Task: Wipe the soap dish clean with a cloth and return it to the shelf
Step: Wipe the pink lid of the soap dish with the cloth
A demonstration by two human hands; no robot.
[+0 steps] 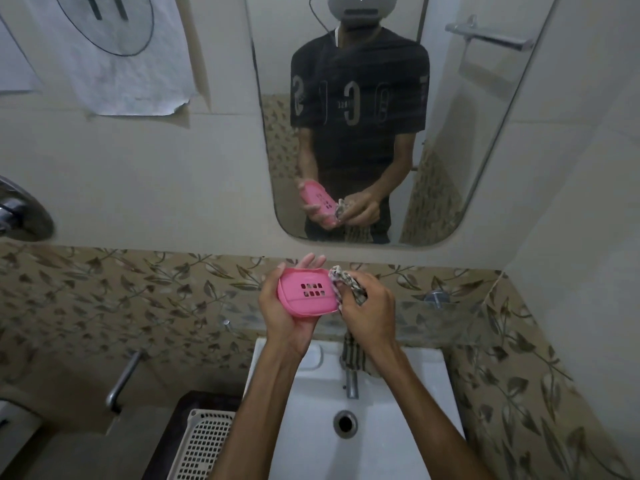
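A pink soap dish point(306, 293) with several drain slots rests in my left hand point(284, 315), held above the sink with the slotted face toward me. My right hand point(369, 308) grips a bunched striped cloth point(346, 282) and presses it against the dish's right edge. The cloth's loose end point(353, 356) hangs down below my right wrist over the tap. A glass shelf point(446, 311) runs along the wall just behind and to the right of my hands.
A white sink point(398, 427) with its drain point(345, 423) and a metal tap point(351, 382) lies below. A mirror point(450, 133) on the wall shows my reflection. A cream plastic basket point(204, 441) stands at the lower left, beside a wall tap point(123, 382).
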